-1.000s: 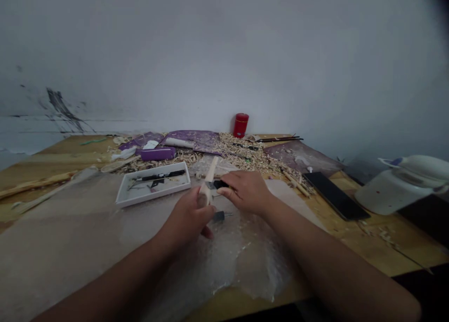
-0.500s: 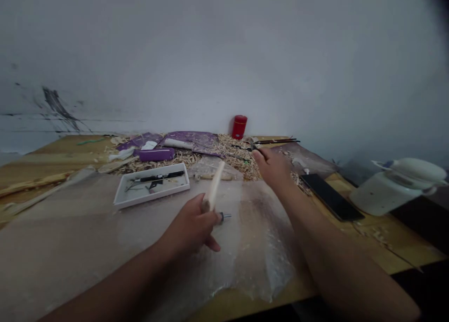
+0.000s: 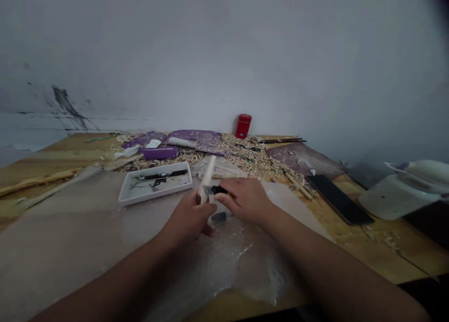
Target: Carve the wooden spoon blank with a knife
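Note:
My left hand (image 3: 191,219) is closed around the lower end of a pale wooden stick (image 3: 208,174), which points up and away from me. My right hand (image 3: 247,199) grips a carving knife by its black handle (image 3: 220,190). Its short blade (image 3: 209,190) lies against the side of the stick, just above my left fingers. Below the two hands a dark, rounded piece (image 3: 219,217) with a thin metal shaft shows; whether it rests on the plastic or against my left hand I cannot tell.
Cloudy plastic sheeting (image 3: 140,247) covers the near table. A white tray (image 3: 156,198) of small tools stands left of the stick. Wood shavings (image 3: 259,160), a purple roll (image 3: 160,153) and a red canister (image 3: 243,126) lie behind. At right are a phone (image 3: 338,200) and white container (image 3: 389,195).
My right hand has come back from the shavings toward my left hand, bringing the knife to the stick. My left hand has shifted slightly left and keeps its hold on the stick.

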Demonstrator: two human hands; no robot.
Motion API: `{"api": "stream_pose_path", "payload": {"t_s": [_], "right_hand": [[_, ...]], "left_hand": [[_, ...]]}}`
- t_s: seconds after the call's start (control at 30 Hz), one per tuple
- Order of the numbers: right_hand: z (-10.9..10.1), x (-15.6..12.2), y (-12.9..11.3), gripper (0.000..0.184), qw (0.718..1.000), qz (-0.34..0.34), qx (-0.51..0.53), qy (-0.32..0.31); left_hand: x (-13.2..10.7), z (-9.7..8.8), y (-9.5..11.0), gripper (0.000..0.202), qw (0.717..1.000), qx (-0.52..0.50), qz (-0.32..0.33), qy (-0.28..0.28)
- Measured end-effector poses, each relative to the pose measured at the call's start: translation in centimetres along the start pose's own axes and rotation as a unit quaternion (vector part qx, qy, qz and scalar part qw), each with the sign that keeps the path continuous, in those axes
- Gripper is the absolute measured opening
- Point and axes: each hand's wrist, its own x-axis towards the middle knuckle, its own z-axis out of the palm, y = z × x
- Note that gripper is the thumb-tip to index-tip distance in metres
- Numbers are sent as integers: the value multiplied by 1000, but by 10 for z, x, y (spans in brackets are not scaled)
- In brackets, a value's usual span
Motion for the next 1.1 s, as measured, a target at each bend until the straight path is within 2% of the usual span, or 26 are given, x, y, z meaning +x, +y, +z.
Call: {"api": "stream_pose_path", "payload": {"t_s": [0.1,0.23,0.4,0.6,0.7,0.87,1.03,1.1], "right_hand": [[-1,-1,-1,41,1000,14,-9,5],[-3,-1,-6,41,1000,-10,-18,-8],[-1,0,-1,43,1000,6,-18,2],[-2,-1,-5,47,1000,-5,-28,-9],[-6,4,0,48,998,25,-64,11],[-8,11,15,52,985,116,-121,34],[-3,14,12,56,981,136,-131,35],[-5,14,22,55,979,153,-127,35]], "left_hand": [[-1,0,-2,14,1000,0,-14,-1],[-3,0,0,14,1000,-9,8,-22],[-4,2,2,16,1000,-16,-9,-14],[-5,2,1,16,999,-27,-8,-16],[-5,4,1,21,998,-61,-28,-17],[-5,5,-1,21,988,-130,-43,-68],[-1,-1,-4,17,984,-142,-40,-99],[-1,-2,-6,17,983,-144,-42,-105]]}}
